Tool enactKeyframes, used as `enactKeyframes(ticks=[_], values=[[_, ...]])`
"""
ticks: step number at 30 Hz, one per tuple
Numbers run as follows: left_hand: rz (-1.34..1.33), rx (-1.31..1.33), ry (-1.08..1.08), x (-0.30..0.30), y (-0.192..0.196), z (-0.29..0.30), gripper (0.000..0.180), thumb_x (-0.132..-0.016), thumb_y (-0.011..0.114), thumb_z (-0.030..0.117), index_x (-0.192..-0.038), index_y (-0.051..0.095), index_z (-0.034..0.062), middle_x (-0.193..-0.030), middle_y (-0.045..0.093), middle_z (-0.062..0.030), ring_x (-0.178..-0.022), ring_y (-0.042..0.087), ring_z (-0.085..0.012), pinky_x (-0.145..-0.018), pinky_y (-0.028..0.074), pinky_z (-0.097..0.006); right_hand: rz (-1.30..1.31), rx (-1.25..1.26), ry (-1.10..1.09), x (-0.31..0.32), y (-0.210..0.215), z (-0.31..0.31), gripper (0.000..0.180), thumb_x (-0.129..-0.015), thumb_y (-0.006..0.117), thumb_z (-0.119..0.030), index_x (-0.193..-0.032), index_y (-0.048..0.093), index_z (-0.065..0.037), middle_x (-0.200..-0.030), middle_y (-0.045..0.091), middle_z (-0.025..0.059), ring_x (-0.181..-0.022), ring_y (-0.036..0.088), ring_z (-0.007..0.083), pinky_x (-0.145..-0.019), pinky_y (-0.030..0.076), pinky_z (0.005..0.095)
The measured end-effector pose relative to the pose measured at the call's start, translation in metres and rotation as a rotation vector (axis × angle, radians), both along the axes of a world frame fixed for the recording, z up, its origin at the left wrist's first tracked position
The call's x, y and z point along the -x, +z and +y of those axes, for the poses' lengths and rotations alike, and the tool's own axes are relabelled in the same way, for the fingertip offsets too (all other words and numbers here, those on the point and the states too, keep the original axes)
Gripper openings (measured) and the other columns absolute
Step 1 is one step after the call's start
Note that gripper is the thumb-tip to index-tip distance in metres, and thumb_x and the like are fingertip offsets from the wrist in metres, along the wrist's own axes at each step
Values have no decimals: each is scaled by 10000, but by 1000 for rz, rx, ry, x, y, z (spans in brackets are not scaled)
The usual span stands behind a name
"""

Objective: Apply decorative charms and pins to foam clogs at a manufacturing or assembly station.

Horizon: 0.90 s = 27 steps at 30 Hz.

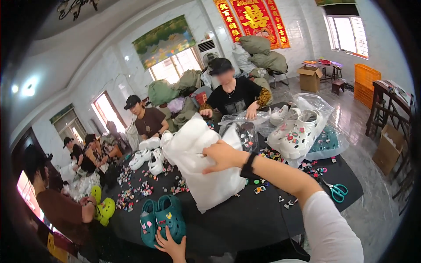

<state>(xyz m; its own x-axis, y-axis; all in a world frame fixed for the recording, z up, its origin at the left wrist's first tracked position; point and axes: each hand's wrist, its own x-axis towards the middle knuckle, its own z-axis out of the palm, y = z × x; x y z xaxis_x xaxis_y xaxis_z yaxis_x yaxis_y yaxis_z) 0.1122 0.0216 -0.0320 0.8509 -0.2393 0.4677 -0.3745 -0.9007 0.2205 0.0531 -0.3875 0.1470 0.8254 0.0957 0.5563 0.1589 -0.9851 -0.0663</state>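
A pair of teal clogs (170, 218) with small charms on top stands at the near edge of the black table. My left hand (172, 247) lies against the near end of the right clog, its fingers spread. Reaching across the table, my right hand (224, 157) grips a crumpled white foam sheet (193, 151), with thumb and fingers closed on it. The sheet hangs down to the tabletop and hides part of what lies behind it. A black band circles my right wrist.
Loose charms (139, 189) are scattered over the black table (210, 228). White clogs (154, 161) stand beyond them; bagged white clogs (296, 133) sit at right, near teal-handled scissors (337, 191). A co-worker (232, 94) works opposite; others sit along the left, one by lime clogs (105, 210).
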Motion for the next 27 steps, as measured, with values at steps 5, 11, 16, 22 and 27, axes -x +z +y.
enactKeyframes(ticks=[5,11,16,22,27], values=[[107,483,-308,38,8,-17,721,-784,763,267,-1383,432,42,-1339,485,-177,-1237,460,-346,-1060,345,-426,-176,32,63,100,-16,45,596,-710,757,-523,-1062,553,-88,-949,603,62,-940,583,232,-818,378,364],[1560,1634,-720,96,18,-68,617,-1004,445,435,-1422,334,-5,-1408,440,-175,-1280,466,-292,-1086,374,-442,-53,-41,-55,180,-63,109,610,-547,787,-269,-1081,573,-69,-899,584,38,-845,569,219,-742,378,363],[1795,1662,-675,130,16,-76,634,-975,545,318,-1438,283,-26,-1438,408,-152,-1305,428,-296,-1109,319,-430,132,-193,-74,236,-119,150,578,-536,784,-275,-1055,586,-113,-829,542,9,-791,551,196,-715,365,338],[1269,1064,-826,139,17,-55,697,-853,653,-27,-1434,270,-23,-1412,414,-165,-1263,456,-231,-984,457,-364,237,-315,-124,285,-155,168,505,-572,784,-224,-1043,622,-138,-793,523,-3,-743,529,196,-677,363,348],[1201,775,-646,152,32,-7,616,-830,686,-13,-1358,370,-24,-1319,487,-147,-1141,552,-226,-902,501,-332,23,-394,-213,319,-152,162,172,-699,745,-131,-860,694,-160,-693,536,-33,-657,524,161,-637,363,320]])
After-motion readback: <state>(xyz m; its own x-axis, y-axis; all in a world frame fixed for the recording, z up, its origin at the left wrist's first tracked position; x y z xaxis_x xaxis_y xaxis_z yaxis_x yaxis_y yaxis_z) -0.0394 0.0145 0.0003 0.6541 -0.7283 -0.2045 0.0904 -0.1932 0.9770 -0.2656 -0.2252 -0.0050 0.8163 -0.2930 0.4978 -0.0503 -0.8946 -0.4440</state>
